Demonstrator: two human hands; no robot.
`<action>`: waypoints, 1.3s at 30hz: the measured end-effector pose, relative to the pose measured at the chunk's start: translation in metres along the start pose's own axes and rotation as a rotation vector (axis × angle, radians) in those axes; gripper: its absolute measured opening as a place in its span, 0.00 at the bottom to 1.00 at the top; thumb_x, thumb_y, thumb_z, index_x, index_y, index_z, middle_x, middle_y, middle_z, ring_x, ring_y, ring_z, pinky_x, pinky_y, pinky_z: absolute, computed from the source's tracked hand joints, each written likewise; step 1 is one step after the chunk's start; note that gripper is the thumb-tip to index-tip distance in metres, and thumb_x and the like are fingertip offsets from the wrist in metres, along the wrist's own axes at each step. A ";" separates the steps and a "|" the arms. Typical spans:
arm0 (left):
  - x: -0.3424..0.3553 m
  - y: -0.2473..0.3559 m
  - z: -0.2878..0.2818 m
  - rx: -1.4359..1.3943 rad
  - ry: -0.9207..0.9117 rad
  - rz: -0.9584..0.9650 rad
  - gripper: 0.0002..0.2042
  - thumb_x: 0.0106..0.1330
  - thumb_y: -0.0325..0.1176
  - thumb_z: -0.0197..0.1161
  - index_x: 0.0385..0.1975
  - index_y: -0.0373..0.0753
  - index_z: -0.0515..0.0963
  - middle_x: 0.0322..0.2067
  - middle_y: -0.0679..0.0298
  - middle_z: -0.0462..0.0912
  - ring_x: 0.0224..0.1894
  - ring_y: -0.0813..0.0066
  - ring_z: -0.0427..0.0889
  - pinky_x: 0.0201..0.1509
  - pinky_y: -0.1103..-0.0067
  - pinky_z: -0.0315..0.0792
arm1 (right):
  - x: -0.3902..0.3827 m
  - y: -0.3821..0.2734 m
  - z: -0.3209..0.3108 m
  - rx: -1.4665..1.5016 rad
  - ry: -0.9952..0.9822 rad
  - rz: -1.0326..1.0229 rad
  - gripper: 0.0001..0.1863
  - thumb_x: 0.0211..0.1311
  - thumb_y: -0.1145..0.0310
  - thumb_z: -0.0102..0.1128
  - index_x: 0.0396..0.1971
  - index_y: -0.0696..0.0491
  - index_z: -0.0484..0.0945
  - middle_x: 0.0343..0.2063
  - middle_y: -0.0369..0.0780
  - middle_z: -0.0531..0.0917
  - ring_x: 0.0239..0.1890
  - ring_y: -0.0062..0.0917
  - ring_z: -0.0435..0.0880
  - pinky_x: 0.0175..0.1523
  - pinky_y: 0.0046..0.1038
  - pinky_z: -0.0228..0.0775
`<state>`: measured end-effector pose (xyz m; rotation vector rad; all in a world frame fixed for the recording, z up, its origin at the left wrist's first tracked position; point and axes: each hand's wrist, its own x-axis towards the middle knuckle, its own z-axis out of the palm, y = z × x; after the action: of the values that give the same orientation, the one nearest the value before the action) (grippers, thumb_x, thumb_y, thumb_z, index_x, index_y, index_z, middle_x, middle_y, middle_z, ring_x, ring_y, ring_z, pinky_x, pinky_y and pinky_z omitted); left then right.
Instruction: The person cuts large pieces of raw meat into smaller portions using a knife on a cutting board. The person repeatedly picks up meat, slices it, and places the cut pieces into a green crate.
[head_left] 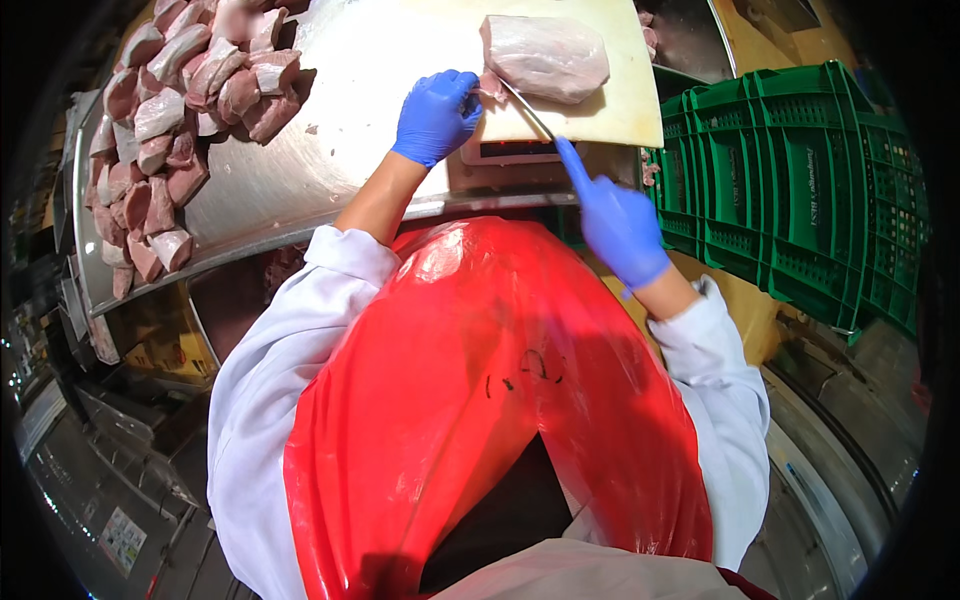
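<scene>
Left hand (437, 118) pinches a scrap (491, 87) at the 8 o'clock edge of the meat block (548, 58), near 12 o'clock in view; right hand (622, 225) grips the knife (529, 112). Looks like trimming; next stroke calls for taut scrap, knife clear of left hand.

The left hand (432, 118) and right hand (620, 230) wear thin, snug blue gloves (425, 138). Loose white sleeves (270, 390) with wrinkled cuffs (350, 258) flank a glossy, creased red apron (430, 370) bearing black handwritten marks (530, 368) near its middle; black cloth (500, 525) shows through its lower gap.
</scene>
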<state>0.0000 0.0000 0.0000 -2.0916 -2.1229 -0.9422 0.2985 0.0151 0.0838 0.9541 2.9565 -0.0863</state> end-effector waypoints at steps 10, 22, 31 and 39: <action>0.004 -0.058 -0.037 -0.311 0.071 -0.101 0.18 0.61 0.39 0.71 0.49 0.41 0.81 0.32 0.63 0.84 0.30 0.73 0.82 0.37 0.77 0.78 | 0.035 -0.038 0.006 0.292 0.490 0.212 0.41 0.63 0.75 0.60 0.76 0.47 0.57 0.27 0.45 0.85 0.17 0.39 0.80 0.24 0.37 0.71; 0.020 -0.080 -0.036 -0.470 0.084 -0.108 0.17 0.62 0.31 0.70 0.49 0.35 0.77 0.28 0.58 0.81 0.28 0.66 0.81 0.35 0.72 0.76 | 0.119 -0.097 0.041 0.054 0.364 0.512 0.38 0.67 0.72 0.55 0.77 0.44 0.56 0.20 0.41 0.79 0.18 0.39 0.79 0.24 0.39 0.70; 0.066 -0.057 -0.011 -0.801 0.126 -0.197 0.12 0.61 0.34 0.71 0.39 0.36 0.78 0.29 0.59 0.84 0.26 0.71 0.82 0.33 0.75 0.76 | 0.022 -0.140 0.018 -0.043 -0.048 0.514 0.40 0.60 0.76 0.56 0.75 0.46 0.61 0.16 0.40 0.74 0.15 0.37 0.75 0.23 0.38 0.69; 0.093 -0.038 0.015 -0.580 -0.069 -0.151 0.11 0.58 0.36 0.67 0.32 0.36 0.78 0.26 0.51 0.82 0.27 0.55 0.82 0.35 0.65 0.76 | -0.027 -0.118 -0.011 0.505 0.181 0.717 0.39 0.66 0.76 0.56 0.77 0.49 0.56 0.18 0.45 0.76 0.18 0.34 0.79 0.28 0.32 0.72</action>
<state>-0.0389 0.0928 0.0113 -2.2245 -2.2669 -1.7017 0.2511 -0.0949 0.1011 2.1082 2.5651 -0.7730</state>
